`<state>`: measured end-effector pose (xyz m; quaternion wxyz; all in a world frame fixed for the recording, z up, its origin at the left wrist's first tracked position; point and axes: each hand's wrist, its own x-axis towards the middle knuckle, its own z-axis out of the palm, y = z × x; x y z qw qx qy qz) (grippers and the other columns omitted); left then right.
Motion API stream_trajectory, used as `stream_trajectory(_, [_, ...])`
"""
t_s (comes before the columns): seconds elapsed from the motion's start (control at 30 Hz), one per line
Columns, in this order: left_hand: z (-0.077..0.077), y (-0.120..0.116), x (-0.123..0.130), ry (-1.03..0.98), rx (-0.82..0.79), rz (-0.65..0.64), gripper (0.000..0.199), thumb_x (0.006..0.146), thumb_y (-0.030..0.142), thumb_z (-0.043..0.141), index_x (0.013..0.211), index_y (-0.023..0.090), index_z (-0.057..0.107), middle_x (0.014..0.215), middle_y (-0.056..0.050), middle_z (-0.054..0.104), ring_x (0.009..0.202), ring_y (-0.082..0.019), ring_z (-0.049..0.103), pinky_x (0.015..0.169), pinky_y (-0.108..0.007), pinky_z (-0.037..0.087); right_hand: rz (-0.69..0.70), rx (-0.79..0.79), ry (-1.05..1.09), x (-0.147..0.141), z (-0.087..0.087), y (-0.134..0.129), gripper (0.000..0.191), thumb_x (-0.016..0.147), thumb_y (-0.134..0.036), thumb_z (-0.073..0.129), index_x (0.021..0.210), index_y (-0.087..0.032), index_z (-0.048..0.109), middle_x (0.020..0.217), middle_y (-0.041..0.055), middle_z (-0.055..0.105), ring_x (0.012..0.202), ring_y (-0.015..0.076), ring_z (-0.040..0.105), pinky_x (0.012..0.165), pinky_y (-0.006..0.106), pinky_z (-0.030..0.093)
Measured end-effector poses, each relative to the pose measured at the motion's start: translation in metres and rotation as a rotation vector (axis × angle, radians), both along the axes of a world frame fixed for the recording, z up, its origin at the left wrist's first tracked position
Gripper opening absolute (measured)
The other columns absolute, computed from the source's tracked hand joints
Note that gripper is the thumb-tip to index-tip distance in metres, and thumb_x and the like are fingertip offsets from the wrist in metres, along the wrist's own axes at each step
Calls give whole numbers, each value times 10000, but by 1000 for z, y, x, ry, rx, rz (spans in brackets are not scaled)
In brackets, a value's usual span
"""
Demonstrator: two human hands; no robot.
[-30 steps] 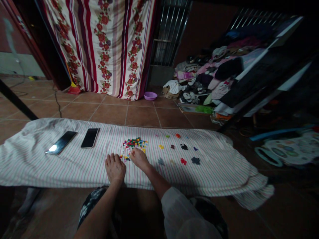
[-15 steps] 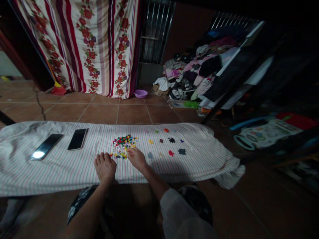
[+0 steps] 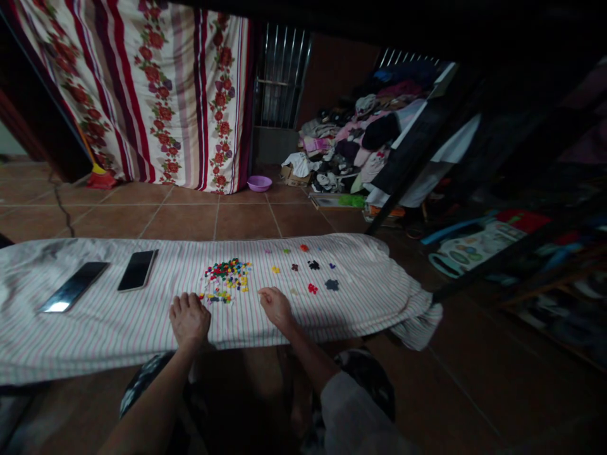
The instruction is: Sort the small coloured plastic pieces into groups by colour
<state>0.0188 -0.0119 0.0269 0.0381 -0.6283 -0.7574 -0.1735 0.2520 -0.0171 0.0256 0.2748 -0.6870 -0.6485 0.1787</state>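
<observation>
A mixed pile of tiny coloured pieces [image 3: 228, 270], perhaps beads, lies on the striped cloth [image 3: 137, 322]. My left hand [image 3: 190, 321] rests flat on the cloth at the pile's near left, fingers stretched out. To the right of the pile, my right hand [image 3: 277, 308] is closed with thumb and fingertips together; anything in the pinch is too small to make out. Beyond and right of it are small one-colour heaps: yellow [image 3: 275, 270], brown [image 3: 294, 268], black [image 3: 313, 265], orange [image 3: 304, 248], red [image 3: 312, 289] and dark grey [image 3: 332, 285].
Two phones, one silvery with glare [image 3: 76, 287] and one dark [image 3: 137, 270], lie on the left of the cloth. A purple basin [image 3: 259, 183] stands on the tiled floor by a floral curtain [image 3: 164, 95]. Clothes [image 3: 351, 136] are heaped at the back right.
My right hand has moved right, from the edge of the mixed pile to the cloth by the sorted heaps, covering a grey heap. My left hand stays flat. The view has shifted slightly.
</observation>
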Motion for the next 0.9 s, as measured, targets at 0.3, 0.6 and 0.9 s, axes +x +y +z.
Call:
stream_trajectory(0.3, [-17,-6,-11,82,-114,-63,565,941,260,276,1397,9,496,1489,-230,481,1430,-348,386,1170,-492,299,-134,28,176,30,-12,-12,232,884,-208,507,1005,-199,704,901,31,742,797,151,682,786,260,516])
stream_trajectory(0.6, [6,-18,-22,178,-360,-166,659,928,419,368,1406,-25,459,1502,-291,425,1442,-369,352,1122,-481,341,-171,50,259,48,-17,-23,195,869,-221,510,932,-205,694,960,45,754,878,169,712,826,292,543])
stream_trajectory(0.9, [19,3,-28,151,-551,-191,849,700,646,632,1257,7,580,1298,-324,546,1299,-472,465,988,-538,421,-220,46,226,67,-20,-33,219,871,-226,490,922,-219,703,956,40,759,882,167,703,840,281,537])
